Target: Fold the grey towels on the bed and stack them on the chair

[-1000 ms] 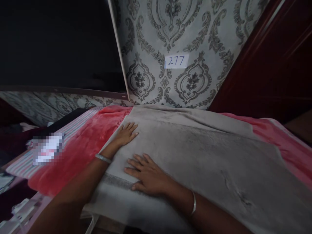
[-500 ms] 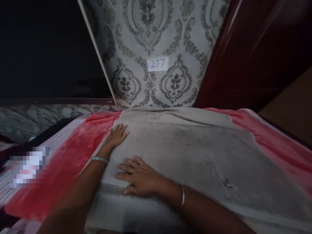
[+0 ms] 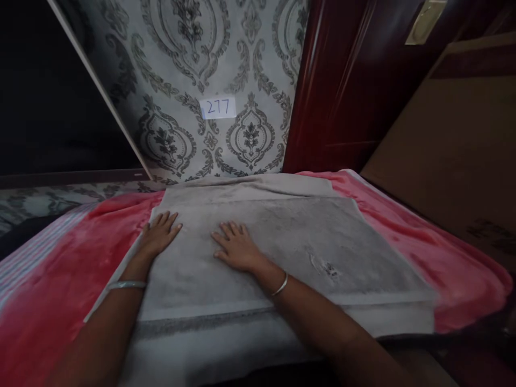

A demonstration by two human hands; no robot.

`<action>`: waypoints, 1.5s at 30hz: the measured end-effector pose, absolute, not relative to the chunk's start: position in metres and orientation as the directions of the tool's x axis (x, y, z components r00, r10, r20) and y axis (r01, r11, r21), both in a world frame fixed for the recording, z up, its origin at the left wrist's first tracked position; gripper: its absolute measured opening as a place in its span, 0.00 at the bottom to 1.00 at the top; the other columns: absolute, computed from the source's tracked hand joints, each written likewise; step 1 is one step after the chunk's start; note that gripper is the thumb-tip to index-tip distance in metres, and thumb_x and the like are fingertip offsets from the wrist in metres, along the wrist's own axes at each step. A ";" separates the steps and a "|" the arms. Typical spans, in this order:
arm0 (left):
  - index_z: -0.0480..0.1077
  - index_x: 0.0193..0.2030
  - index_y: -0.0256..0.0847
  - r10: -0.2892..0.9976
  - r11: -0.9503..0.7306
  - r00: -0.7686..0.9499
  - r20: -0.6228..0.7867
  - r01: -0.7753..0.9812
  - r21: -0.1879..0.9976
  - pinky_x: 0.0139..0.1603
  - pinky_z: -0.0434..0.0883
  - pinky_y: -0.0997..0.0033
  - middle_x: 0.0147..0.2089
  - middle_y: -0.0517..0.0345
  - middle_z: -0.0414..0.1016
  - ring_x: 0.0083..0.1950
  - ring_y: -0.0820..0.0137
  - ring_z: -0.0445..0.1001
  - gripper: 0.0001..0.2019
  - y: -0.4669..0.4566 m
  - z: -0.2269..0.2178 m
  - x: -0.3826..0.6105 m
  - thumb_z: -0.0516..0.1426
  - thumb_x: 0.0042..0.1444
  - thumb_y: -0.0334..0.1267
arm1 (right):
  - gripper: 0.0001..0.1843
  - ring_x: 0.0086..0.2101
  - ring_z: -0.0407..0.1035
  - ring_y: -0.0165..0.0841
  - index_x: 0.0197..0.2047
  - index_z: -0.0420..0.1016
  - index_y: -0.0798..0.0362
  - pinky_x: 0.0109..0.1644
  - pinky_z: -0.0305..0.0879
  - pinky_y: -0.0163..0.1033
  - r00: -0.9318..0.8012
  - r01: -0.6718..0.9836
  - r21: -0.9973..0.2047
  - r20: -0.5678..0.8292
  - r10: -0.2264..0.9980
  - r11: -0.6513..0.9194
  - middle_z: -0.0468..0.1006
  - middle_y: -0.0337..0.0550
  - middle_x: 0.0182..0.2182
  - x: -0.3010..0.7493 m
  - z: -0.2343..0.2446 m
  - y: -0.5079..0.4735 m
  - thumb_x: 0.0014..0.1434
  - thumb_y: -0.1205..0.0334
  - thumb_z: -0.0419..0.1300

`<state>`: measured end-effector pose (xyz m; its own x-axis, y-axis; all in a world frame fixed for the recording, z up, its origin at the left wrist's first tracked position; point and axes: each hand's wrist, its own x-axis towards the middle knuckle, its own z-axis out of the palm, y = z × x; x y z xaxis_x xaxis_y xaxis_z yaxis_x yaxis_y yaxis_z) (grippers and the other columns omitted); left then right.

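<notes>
A grey plush cloth (image 3: 282, 236), perhaps a towel or blanket, lies spread over a red blanket (image 3: 97, 252), with creases along its far edge and a dark ruffled mark right of the middle. My left hand (image 3: 159, 235) rests flat near the cloth's left edge, fingers spread, a bangle on the wrist. Palm down on the cloth's left-centre part, my right hand (image 3: 236, 246) has its fingers apart and wears a bangle too. Neither hand grips anything. The near side of the cloth shows a lighter band hanging toward me.
Behind stands a patterned wall with a paper label (image 3: 218, 107) reading 277. A dark screen-like panel (image 3: 52, 97) is at the left. At the right are a dark red door (image 3: 342, 86) and a large cardboard box (image 3: 459, 145).
My right hand has slid forward over the cloth, away from its near edge. My left hand stays flat near the left edge. The view has turned to the right, showing more of the box.
</notes>
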<state>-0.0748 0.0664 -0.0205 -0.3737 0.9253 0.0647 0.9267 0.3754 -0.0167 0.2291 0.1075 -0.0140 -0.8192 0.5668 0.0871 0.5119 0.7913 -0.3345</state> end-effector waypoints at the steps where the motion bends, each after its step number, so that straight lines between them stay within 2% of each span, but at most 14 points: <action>1: 0.53 0.77 0.46 0.926 0.375 -0.374 0.062 0.927 -0.014 0.74 0.52 0.37 0.80 0.48 0.47 0.80 0.53 0.47 0.32 0.067 -0.020 -0.075 0.43 0.69 0.51 | 0.36 0.74 0.36 0.51 0.77 0.53 0.44 0.75 0.34 0.64 -0.842 0.491 -0.320 0.064 0.536 0.810 0.44 0.50 0.77 0.230 -0.018 0.108 0.72 0.39 0.49; 7: 0.51 0.78 0.41 0.924 0.380 -0.380 0.035 0.925 -0.004 0.74 0.51 0.36 0.80 0.44 0.46 0.80 0.51 0.46 0.34 0.069 -0.018 -0.077 0.40 0.68 0.52 | 0.37 0.74 0.36 0.50 0.77 0.51 0.43 0.74 0.34 0.65 -0.860 0.464 -0.300 0.074 0.505 0.834 0.42 0.49 0.77 0.226 -0.027 0.105 0.72 0.38 0.48; 11: 0.57 0.76 0.40 0.923 0.385 -0.385 -0.010 0.923 0.015 0.68 0.59 0.30 0.77 0.39 0.54 0.77 0.45 0.53 0.35 0.074 -0.002 -0.073 0.41 0.66 0.54 | 0.33 0.74 0.40 0.44 0.76 0.53 0.41 0.75 0.39 0.59 -0.883 0.427 -0.313 0.059 0.466 0.848 0.48 0.45 0.76 0.240 -0.015 0.121 0.73 0.42 0.48; 14: 0.59 0.75 0.38 0.914 0.405 -0.405 0.009 0.914 0.036 0.66 0.60 0.28 0.76 0.35 0.56 0.76 0.42 0.55 0.36 0.084 0.011 -0.048 0.40 0.67 0.55 | 0.31 0.74 0.41 0.44 0.76 0.54 0.43 0.74 0.42 0.60 -0.802 0.528 -0.292 0.136 0.581 0.798 0.49 0.48 0.76 0.271 -0.002 0.147 0.75 0.46 0.46; 16: 0.57 0.76 0.41 0.939 0.339 -0.340 0.047 0.940 0.043 0.69 0.56 0.30 0.78 0.38 0.52 0.78 0.44 0.50 0.35 0.094 0.013 -0.019 0.40 0.67 0.55 | 0.32 0.74 0.39 0.47 0.77 0.52 0.46 0.74 0.40 0.62 -0.680 0.663 -0.268 0.172 0.712 0.699 0.46 0.52 0.76 0.299 0.003 0.164 0.75 0.47 0.45; 19: 0.54 0.77 0.47 0.982 0.183 -0.185 0.040 0.982 0.042 0.73 0.52 0.34 0.80 0.46 0.46 0.80 0.48 0.44 0.35 0.106 0.003 0.029 0.41 0.67 0.57 | 0.33 0.74 0.38 0.51 0.78 0.51 0.46 0.73 0.40 0.65 -0.541 0.802 -0.227 0.115 0.833 0.553 0.44 0.53 0.77 0.337 -0.002 0.181 0.74 0.46 0.46; 25: 0.54 0.77 0.47 0.989 0.139 -0.139 0.056 0.990 0.011 0.74 0.50 0.34 0.80 0.49 0.48 0.80 0.46 0.44 0.35 0.110 -0.024 0.065 0.42 0.67 0.57 | 0.33 0.73 0.42 0.50 0.77 0.51 0.46 0.73 0.41 0.64 -0.587 0.781 -0.227 0.052 0.808 0.582 0.47 0.51 0.76 0.364 -0.026 0.188 0.74 0.45 0.46; 28: 0.53 0.78 0.45 0.990 0.135 -0.135 0.047 0.991 -0.004 0.74 0.50 0.35 0.80 0.50 0.46 0.80 0.46 0.43 0.36 0.112 -0.027 0.059 0.40 0.67 0.56 | 0.27 0.70 0.53 0.41 0.71 0.66 0.44 0.73 0.48 0.50 -0.596 0.738 -0.338 0.079 0.799 0.584 0.60 0.44 0.73 0.378 -0.019 0.204 0.72 0.49 0.53; 31: 0.50 0.78 0.45 0.990 0.139 -0.138 0.029 0.990 -0.032 0.75 0.49 0.36 0.81 0.52 0.44 0.80 0.47 0.42 0.36 0.113 -0.026 0.056 0.38 0.66 0.56 | 0.22 0.64 0.63 0.34 0.65 0.75 0.45 0.70 0.54 0.40 -0.437 0.777 -0.425 0.167 0.884 0.465 0.72 0.40 0.66 0.415 -0.008 0.226 0.73 0.57 0.51; 34: 0.50 0.78 0.44 0.990 0.142 -0.141 0.023 0.989 -0.048 0.75 0.49 0.36 0.81 0.51 0.44 0.80 0.47 0.43 0.36 0.113 -0.024 0.058 0.38 0.66 0.55 | 0.27 0.67 0.58 0.41 0.69 0.68 0.55 0.71 0.52 0.48 -0.118 0.858 -0.464 0.241 0.963 0.221 0.66 0.52 0.69 0.465 -0.004 0.246 0.71 0.63 0.47; 36: 0.50 0.78 0.42 0.990 0.139 -0.138 0.022 0.989 -0.048 0.74 0.49 0.35 0.81 0.50 0.44 0.80 0.46 0.43 0.36 0.113 -0.023 0.059 0.37 0.67 0.54 | 0.30 0.69 0.54 0.47 0.72 0.63 0.59 0.71 0.52 0.55 0.112 0.864 -0.502 0.252 0.961 0.031 0.61 0.59 0.71 0.497 -0.007 0.258 0.70 0.64 0.47; 38: 0.51 0.78 0.41 0.991 0.132 -0.131 0.031 0.990 -0.042 0.74 0.49 0.34 0.81 0.48 0.44 0.80 0.46 0.43 0.36 0.112 -0.022 0.060 0.37 0.67 0.53 | 0.31 0.68 0.57 0.48 0.73 0.59 0.60 0.69 0.56 0.54 0.269 0.835 -0.540 0.230 0.935 -0.107 0.61 0.61 0.71 0.521 -0.012 0.270 0.69 0.64 0.48; 42: 0.53 0.77 0.40 0.990 0.123 -0.121 0.066 0.992 -0.026 0.74 0.50 0.35 0.80 0.46 0.47 0.80 0.46 0.45 0.35 0.112 -0.023 0.060 0.37 0.68 0.52 | 0.30 0.60 0.70 0.43 0.71 0.64 0.60 0.61 0.66 0.42 0.376 0.773 -0.597 0.156 0.913 -0.216 0.72 0.59 0.64 0.545 -0.022 0.295 0.68 0.61 0.53; 45: 0.54 0.77 0.40 0.989 0.129 -0.127 0.072 0.991 -0.027 0.74 0.50 0.36 0.80 0.46 0.48 0.79 0.47 0.46 0.34 0.113 -0.025 0.059 0.39 0.68 0.52 | 0.25 0.56 0.74 0.43 0.64 0.73 0.57 0.56 0.68 0.40 0.400 0.747 -0.620 0.132 0.907 -0.240 0.78 0.56 0.58 0.550 -0.026 0.311 0.66 0.59 0.57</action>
<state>0.0586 0.1130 -0.0249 -0.1269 0.9893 0.0715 0.9913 0.1291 -0.0270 0.5496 0.3114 -0.0261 0.4004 0.9068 0.1321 0.7474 -0.2398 -0.6196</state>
